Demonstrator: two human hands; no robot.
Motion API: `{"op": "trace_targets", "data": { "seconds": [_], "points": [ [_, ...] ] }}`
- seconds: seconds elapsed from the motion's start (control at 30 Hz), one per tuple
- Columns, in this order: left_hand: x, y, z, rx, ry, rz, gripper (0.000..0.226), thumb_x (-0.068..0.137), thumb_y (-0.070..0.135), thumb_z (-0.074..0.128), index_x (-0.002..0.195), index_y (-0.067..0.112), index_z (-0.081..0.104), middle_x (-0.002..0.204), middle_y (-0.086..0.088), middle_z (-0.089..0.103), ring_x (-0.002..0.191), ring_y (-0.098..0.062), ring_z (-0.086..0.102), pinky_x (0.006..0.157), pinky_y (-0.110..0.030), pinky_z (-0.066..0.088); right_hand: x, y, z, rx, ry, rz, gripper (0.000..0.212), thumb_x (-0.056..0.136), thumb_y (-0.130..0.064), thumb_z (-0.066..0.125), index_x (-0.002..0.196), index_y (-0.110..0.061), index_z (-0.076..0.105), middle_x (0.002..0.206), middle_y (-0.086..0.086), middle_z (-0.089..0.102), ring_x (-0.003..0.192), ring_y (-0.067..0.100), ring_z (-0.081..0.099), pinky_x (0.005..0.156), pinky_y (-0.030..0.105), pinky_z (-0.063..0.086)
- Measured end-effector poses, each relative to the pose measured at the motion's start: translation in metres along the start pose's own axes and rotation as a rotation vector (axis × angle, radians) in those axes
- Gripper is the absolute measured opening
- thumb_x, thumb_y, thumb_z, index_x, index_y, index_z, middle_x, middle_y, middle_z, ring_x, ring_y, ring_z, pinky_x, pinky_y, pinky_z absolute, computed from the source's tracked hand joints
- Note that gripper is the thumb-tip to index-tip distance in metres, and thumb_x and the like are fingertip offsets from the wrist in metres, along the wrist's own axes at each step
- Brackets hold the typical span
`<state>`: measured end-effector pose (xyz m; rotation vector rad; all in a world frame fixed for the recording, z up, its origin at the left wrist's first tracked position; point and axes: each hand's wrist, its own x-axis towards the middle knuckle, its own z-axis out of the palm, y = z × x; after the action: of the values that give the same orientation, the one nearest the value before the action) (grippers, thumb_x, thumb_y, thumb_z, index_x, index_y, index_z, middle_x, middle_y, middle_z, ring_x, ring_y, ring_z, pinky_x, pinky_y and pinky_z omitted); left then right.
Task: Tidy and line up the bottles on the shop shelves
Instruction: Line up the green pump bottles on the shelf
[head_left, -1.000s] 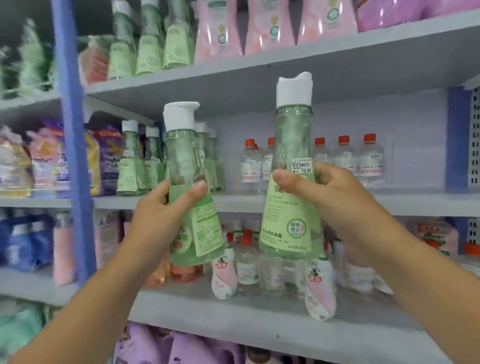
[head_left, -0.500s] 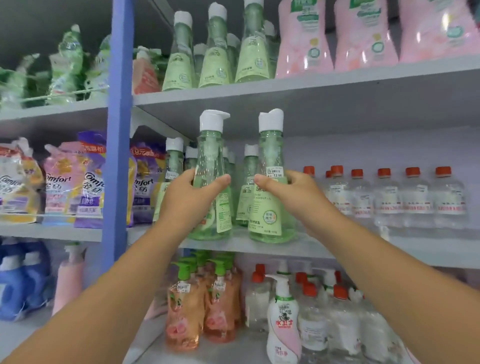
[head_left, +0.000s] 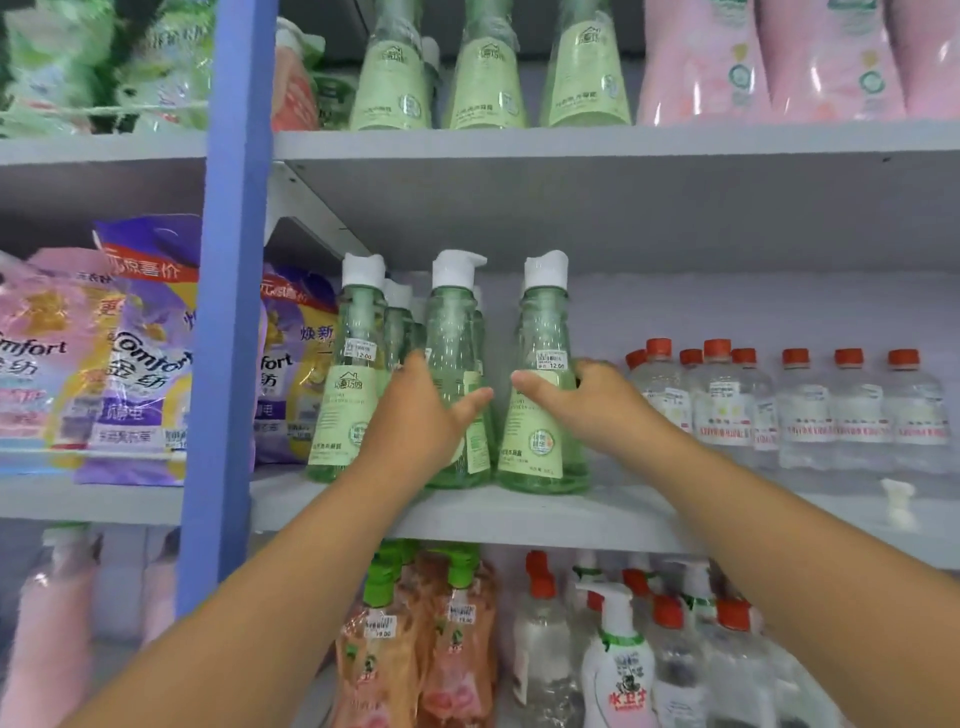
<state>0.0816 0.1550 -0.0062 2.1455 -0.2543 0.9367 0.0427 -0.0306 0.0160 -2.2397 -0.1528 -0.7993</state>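
On the middle shelf (head_left: 519, 512), three green pump bottles stand in front: left hand (head_left: 415, 421) grasps the centre bottle (head_left: 451, 332), right hand (head_left: 592, 402) grasps the right bottle (head_left: 540, 332). Left bottle (head_left: 356, 374) stands free. Further green bottles behind are mostly hidden, uncountable.

Two clear green pump bottles with white caps, the left green bottle (head_left: 453, 358) and the right green bottle (head_left: 543, 395), stand upright side by side at the middle shelf's (head_left: 519, 512) front edge.
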Motion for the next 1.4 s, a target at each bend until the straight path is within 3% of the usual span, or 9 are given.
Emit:
{"op": "trace_targets", "data": {
  "seconds": [0.13, 0.33, 0.5, 0.77, 0.93, 1.17, 1.23, 1.3, 1.4],
  "points": [
    [0.003, 0.004, -0.011, -0.039, -0.057, -0.034, 0.099, 0.077, 0.069, 0.076, 0.149, 0.017, 0.032, 0.124, -0.002, 0.059, 0.091, -0.026, 0.069, 0.066, -0.038, 0.057, 0.003, 0.000, 0.000, 0.015, -0.019, 0.003, 0.059, 0.077, -0.076, 0.067, 0.117, -0.033, 0.063, 0.104, -0.012, 0.069, 0.095, 0.013, 0.066, 0.074, 0.033, 0.052],
    [-0.003, 0.002, -0.012, -0.084, -0.108, -0.029, 0.101, 0.082, 0.065, 0.074, 0.155, 0.015, 0.027, 0.147, -0.006, 0.050, 0.123, -0.028, 0.059, 0.094, -0.040, 0.054, 0.006, 0.004, -0.004, 0.082, -0.039, 0.002, 0.039, 0.077, -0.070, 0.074, 0.099, -0.039, 0.064, 0.100, -0.017, 0.071, 0.095, 0.011, 0.069, 0.076, 0.031, 0.056],
    [-0.004, -0.007, -0.020, -0.306, -0.220, -0.071, 0.034, 0.092, 0.036, 0.073, 0.116, 0.031, 0.049, 0.105, 0.010, 0.067, 0.084, -0.006, 0.063, 0.059, -0.023, 0.046, 0.007, 0.004, -0.008, 0.101, -0.064, -0.021, 0.029, 0.082, -0.063, 0.074, 0.091, -0.040, 0.059, 0.096, -0.019, 0.070, 0.084, 0.003, 0.069, 0.062, 0.022, 0.051],
    [-0.014, -0.004, -0.009, 0.088, -0.014, 0.002, 0.097, 0.075, 0.074, 0.074, 0.143, 0.016, 0.037, 0.132, -0.002, 0.048, 0.109, -0.023, 0.060, 0.079, -0.038, 0.052, 0.021, -0.011, -0.012, 0.235, 0.010, -0.016, 0.046, 0.088, -0.065, 0.066, 0.112, -0.026, 0.070, 0.101, -0.008, 0.077, 0.094, 0.014, 0.074, 0.091, 0.041, 0.059],
    [-0.011, -0.011, -0.015, -0.285, -0.124, -0.062, 0.026, 0.089, 0.040, 0.072, 0.104, 0.032, 0.052, 0.099, 0.008, 0.070, 0.080, -0.010, 0.068, 0.064, -0.029, 0.054, 0.025, -0.007, -0.007, 0.265, 0.022, -0.019, 0.030, 0.088, -0.059, 0.071, 0.101, -0.032, 0.071, 0.099, -0.008, 0.078, 0.094, 0.015, 0.073, 0.095, 0.044, 0.057],
    [-0.017, -0.007, -0.006, 0.075, 0.001, 0.068, 0.100, 0.081, 0.059, 0.078, 0.154, 0.013, 0.028, 0.134, -0.007, 0.056, 0.116, -0.028, 0.061, 0.092, -0.045, 0.056, 0.027, -0.005, -0.009, 0.283, -0.059, -0.018, 0.027, 0.094, -0.055, 0.065, 0.104, -0.031, 0.072, 0.101, -0.008, 0.079, 0.097, 0.014, 0.073, 0.100, 0.045, 0.055],
    [-0.015, -0.009, -0.007, -0.030, -0.085, 0.024, 0.089, 0.086, 0.051, 0.075, 0.155, 0.018, 0.028, 0.125, -0.001, 0.063, 0.107, -0.019, 0.065, 0.082, -0.038, 0.057, 0.028, -0.004, -0.008, 0.309, -0.054, -0.024, 0.027, 0.094, -0.054, 0.065, 0.106, -0.030, 0.072, 0.100, -0.009, 0.079, 0.096, 0.013, 0.074, 0.098, 0.043, 0.056],
    [-0.011, -0.016, -0.008, -0.136, -0.084, -0.021, 0.043, 0.088, 0.044, 0.073, 0.119, 0.033, 0.046, 0.104, 0.009, 0.067, 0.084, -0.006, 0.065, 0.067, -0.028, 0.053, 0.028, -0.003, -0.006, 0.330, -0.029, -0.038, 0.033, 0.091, -0.057, 0.067, 0.110, -0.030, 0.072, 0.099, -0.009, 0.078, 0.093, 0.011, 0.074, 0.090, 0.038, 0.058],
    [-0.012, -0.021, -0.010, -0.165, -0.049, 0.024, 0.054, 0.085, 0.050, 0.079, 0.108, 0.039, 0.031, 0.089, 0.023, 0.055, 0.077, 0.005, 0.057, 0.060, -0.023, 0.047, 0.028, -0.001, -0.001, 0.353, 0.013, -0.035, 0.038, 0.086, -0.059, 0.072, 0.106, -0.027, 0.073, 0.096, -0.008, 0.079, 0.087, 0.011, 0.075, 0.079, 0.033, 0.057]
  ]
}}
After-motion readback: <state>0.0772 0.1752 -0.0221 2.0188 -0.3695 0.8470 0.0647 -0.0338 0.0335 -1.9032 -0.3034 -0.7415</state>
